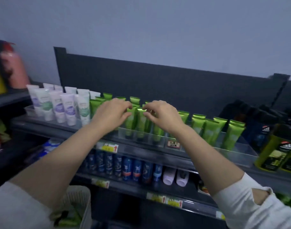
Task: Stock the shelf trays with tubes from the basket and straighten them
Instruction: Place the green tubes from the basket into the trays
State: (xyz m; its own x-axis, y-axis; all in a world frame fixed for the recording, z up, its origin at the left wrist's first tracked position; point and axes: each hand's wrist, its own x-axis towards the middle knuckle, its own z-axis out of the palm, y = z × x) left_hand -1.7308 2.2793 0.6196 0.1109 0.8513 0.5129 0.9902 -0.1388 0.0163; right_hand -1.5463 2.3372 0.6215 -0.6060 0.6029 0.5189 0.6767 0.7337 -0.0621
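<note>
Both hands are up at the clear tray (141, 138), and the two green tubes (131, 121) at its front stand upright between them, caps down in the tray, crimped ends up. The left hand (112, 112) pinches the crimp of the tube on its side. The right hand (161, 113) looks to pinch the neighbouring crimp, though blur makes that less sure. The tubes' long axis runs near vertical. Each hand is equally near, so squaring them looks like a two-handed nudge. The basket (76, 202) sits well below the tray, to its left.
</note>
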